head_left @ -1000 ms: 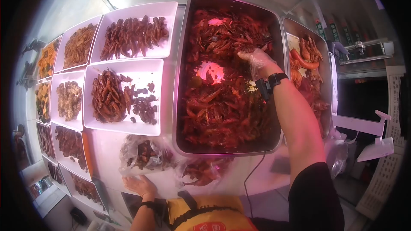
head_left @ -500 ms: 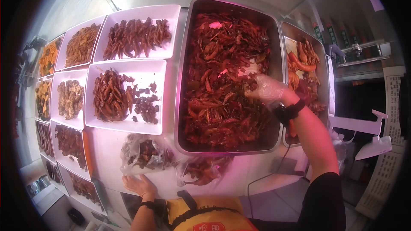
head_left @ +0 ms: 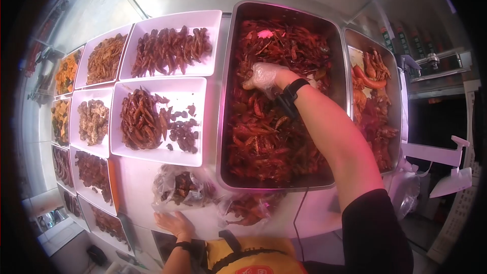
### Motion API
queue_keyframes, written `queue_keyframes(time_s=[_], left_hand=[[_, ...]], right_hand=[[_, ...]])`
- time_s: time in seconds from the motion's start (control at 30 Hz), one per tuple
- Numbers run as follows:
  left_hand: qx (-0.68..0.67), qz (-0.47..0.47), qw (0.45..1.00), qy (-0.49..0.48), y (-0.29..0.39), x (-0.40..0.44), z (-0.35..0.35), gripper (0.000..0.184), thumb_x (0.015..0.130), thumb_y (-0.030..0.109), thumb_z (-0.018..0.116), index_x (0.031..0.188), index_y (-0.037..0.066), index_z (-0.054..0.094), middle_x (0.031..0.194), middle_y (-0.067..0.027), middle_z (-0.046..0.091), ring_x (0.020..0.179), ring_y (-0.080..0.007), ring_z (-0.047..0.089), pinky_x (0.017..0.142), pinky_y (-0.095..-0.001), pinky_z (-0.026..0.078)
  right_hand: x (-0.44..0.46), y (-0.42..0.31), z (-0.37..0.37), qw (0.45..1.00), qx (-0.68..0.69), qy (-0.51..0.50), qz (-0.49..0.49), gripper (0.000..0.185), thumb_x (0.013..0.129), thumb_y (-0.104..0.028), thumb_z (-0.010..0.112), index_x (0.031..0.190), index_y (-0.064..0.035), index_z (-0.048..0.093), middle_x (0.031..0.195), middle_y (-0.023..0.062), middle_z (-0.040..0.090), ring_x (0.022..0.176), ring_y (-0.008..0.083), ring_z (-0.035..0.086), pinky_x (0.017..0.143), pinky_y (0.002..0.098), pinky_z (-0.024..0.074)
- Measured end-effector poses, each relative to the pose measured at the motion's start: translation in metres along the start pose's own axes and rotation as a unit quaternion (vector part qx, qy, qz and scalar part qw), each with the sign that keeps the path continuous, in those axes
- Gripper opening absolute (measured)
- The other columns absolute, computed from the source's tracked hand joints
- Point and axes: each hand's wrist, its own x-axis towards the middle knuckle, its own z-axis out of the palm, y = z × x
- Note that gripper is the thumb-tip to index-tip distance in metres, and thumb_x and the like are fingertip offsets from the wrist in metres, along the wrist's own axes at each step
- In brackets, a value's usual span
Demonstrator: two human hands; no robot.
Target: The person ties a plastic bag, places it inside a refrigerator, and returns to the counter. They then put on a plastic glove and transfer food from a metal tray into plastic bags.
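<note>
My right hand, in a clear plastic glove, reaches into a large metal tray of dark red, glossy braised meat pieces. It is at the left-middle of the tray, fingers curled down against the pieces; what they hold is hidden. On the white counter, my left hand lies open with its fingers spread. Just above it sits a clear plastic bag with dark brown pieces inside. Another clear bag, holding reddish pieces, lies in front of the metal tray.
White trays of brown meats and other foods stand in rows at the left. A narrower metal tray with reddish meats adjoins the big one on the right. A dark cable hangs over the counter's front. Glass panels rise behind.
My right hand has moved left and farther back across the big metal tray. My left hand stays on the counter beside the bag. The whole view has shifted slightly.
</note>
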Motion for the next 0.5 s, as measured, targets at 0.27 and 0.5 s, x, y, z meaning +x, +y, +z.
queue_keyframes(time_s=[0.27,0.5], left_hand=[[-0.006,-0.012,0.999,-0.037,-0.003,0.001,0.001,0.068,0.097,0.033,0.048,0.141,-0.014,0.030,0.156,-0.0288,0.020,0.149,-0.0403,0.013,0.120,-0.0580,0.005],[-0.004,-0.014,0.999,-0.031,0.001,0.001,-0.002,0.067,0.096,0.031,0.049,0.145,-0.010,0.027,0.157,-0.0297,0.019,0.149,-0.0411,0.013,0.120,-0.0582,0.005]], right_hand=[[-0.071,0.040,0.037,0.973,-0.124,-0.178,-0.083,0.039,0.084,-0.039,0.069,0.104,-0.0051,0.071,0.091,0.0164,0.073,0.087,0.0339,0.070,0.078,0.0456,0.0520],[-0.111,0.099,-0.002,0.993,0.091,-0.014,-0.077,0.041,0.086,-0.024,0.074,0.118,0.0015,0.066,0.092,0.0103,0.070,0.089,0.0162,0.062,0.083,0.0307,0.0500]])
